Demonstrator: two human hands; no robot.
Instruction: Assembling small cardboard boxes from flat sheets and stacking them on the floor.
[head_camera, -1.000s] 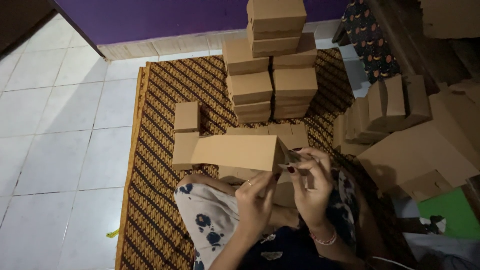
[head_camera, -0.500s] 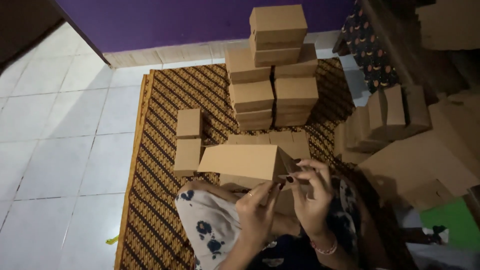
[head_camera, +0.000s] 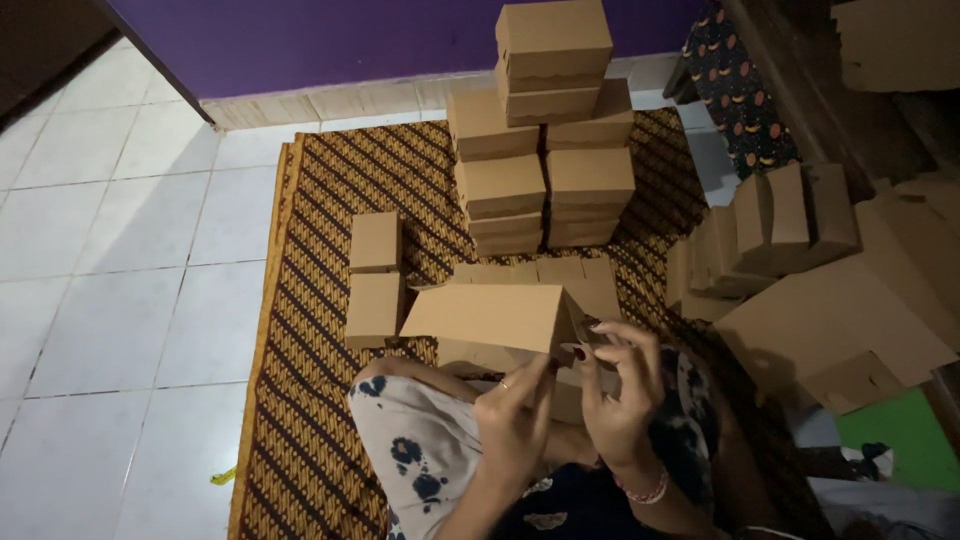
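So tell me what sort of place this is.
Probably a room in a home used for box folding. A patterned mat lies on a white tiled floor, brown cardboard boxes stand stacked on it, and both hands fold another box.

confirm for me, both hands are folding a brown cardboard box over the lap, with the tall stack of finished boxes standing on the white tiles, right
Not quite. The stack of finished boxes stands on the brown patterned mat, not the white tiles, as the head view shows. The left hand and right hand do hold a brown cardboard box over the lap.
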